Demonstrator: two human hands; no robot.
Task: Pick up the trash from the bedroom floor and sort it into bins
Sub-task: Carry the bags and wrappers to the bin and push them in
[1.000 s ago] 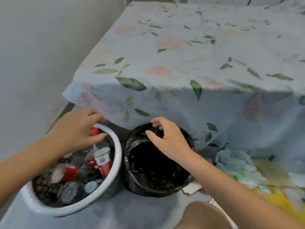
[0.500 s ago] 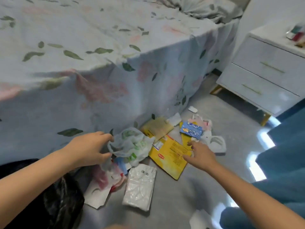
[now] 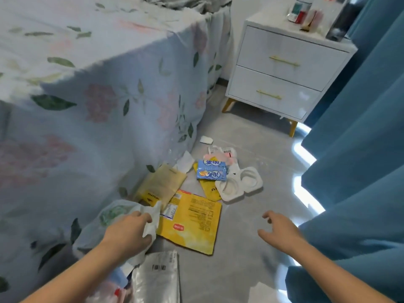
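Trash lies on the grey floor beside the bed. My left hand (image 3: 129, 232) grips a crumpled white-and-green plastic bag (image 3: 113, 212) at the bed's foot. Just right of it lies a large yellow pouch (image 3: 192, 224), with a tan packet (image 3: 164, 184) above it. Farther off are a blue snack wrapper (image 3: 211, 172), a white moulded plastic tray (image 3: 238, 184), a pink-and-white wrapper (image 3: 225, 153) and a small white scrap (image 3: 206, 139). A silver-white mailer bag (image 3: 159, 278) lies near my left forearm. My right hand (image 3: 277, 226) hovers over bare floor, fingers spread, holding nothing. No bins are in view.
The bed with a floral sheet (image 3: 98, 88) fills the left. A white two-drawer nightstand (image 3: 282, 71) stands at the back right with small items on top. Blue curtains (image 3: 360, 149) hang along the right. A white paper scrap (image 3: 264, 291) lies at the bottom edge.
The view swung right from the two bins to the trash pile. My left hand closed on the plastic bag. My right hand pulled back from the yellow pouch to bare floor.
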